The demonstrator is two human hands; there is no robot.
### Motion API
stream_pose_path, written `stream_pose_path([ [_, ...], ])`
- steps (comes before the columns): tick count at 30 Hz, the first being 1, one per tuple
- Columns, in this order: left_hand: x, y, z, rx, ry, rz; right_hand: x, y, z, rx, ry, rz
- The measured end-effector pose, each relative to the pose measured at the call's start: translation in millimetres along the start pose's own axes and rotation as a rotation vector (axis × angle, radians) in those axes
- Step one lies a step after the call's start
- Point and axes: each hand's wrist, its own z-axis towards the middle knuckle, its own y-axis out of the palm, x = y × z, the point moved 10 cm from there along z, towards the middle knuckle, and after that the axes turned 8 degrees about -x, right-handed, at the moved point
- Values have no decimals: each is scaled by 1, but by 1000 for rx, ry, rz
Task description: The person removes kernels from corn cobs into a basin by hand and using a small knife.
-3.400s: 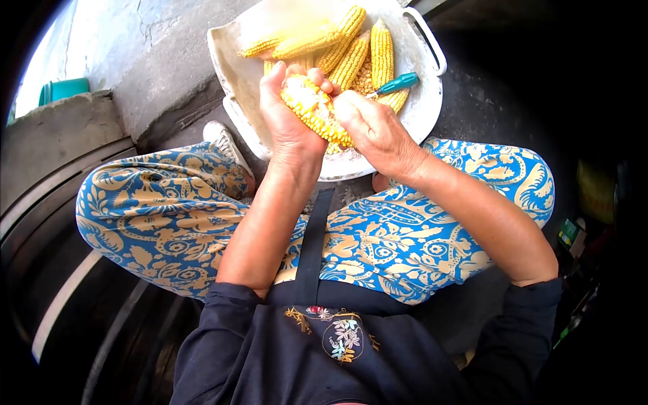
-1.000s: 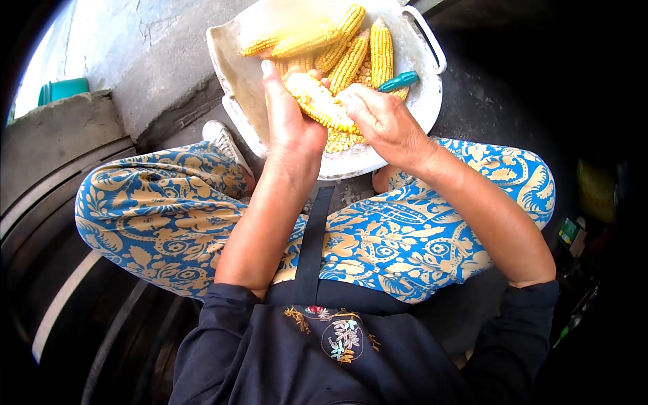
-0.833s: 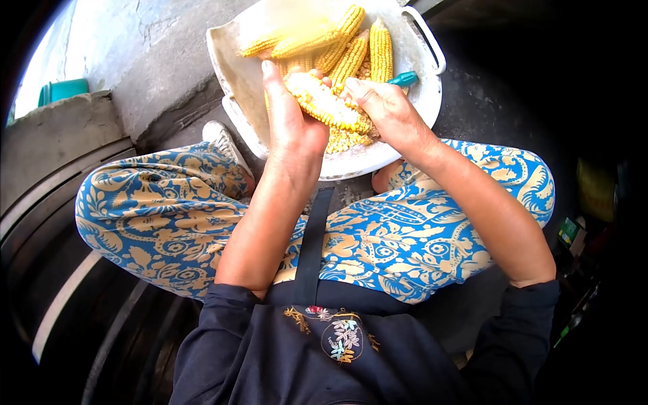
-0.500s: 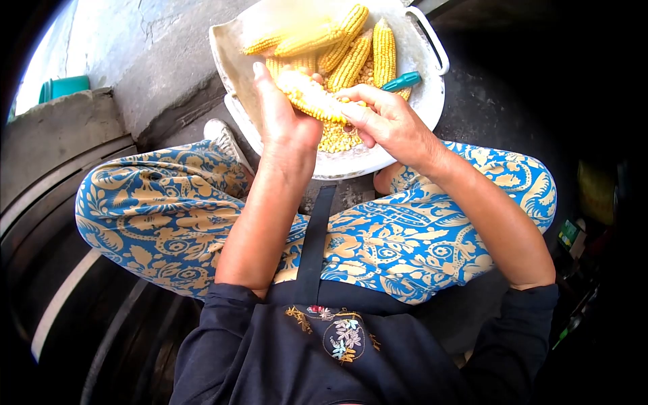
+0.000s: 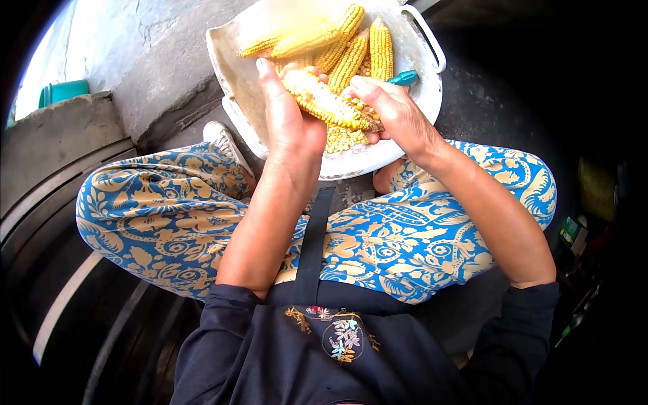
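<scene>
In the head view, the left hand [image 5: 293, 121] cradles a partly stripped corn cob [image 5: 327, 108] at the upper centre of the frame, the cob slanting down to the right. The right hand [image 5: 399, 120] curls about the cob's lower right end, thumb above and fingertips beneath. Both are over a white basin [image 5: 246, 94], where whole yellow ears [image 5: 381, 54] lie near the top and loose kernels [image 5: 344, 142] below the cob; a green handle [image 5: 406, 77] shows just above the right hand

A seated person's left hand [image 5: 290, 115] and right hand [image 5: 398, 118] hold a partly stripped corn cob [image 5: 327, 108] over a white basin [image 5: 253, 128] of whole yellow cobs [image 5: 382, 50] and loose kernels [image 5: 343, 140].
</scene>
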Motion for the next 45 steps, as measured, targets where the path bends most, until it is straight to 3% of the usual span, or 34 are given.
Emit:
stream_pose_path([
  [5, 11, -10, 12, -39, 26, -28, 0, 14, -1, -84, 3, -118],
  [10, 6, -9, 7, 6, 28, 22, -1, 3, -2, 36, -103, -178],
  [14, 4, -6, 7, -35, 54, 51, 2, 0, -2, 65, -59, -178],
  [16, 6, -2, 3, -57, 81, 106, -7, 0, -4, 116, -157, -325],
  [21, 5, 7, -1, -106, 112, 83, -18, 0, -11, 156, -167, -523],
  [27, 10, 3, 0, -65, 88, 42, -48, 26, -22, 56, -351, -720],
  [35, 7, 7, -4, -68, 87, 41, -64, 32, -24, 77, -358, -934],
  [41, -3, 3, 2, -58, 14, -83, -69, 30, -29, 106, -409, -962],
  [45, -9, 6, -1, -53, -40, -142, -64, 7, -28, 172, -279, -689],
])
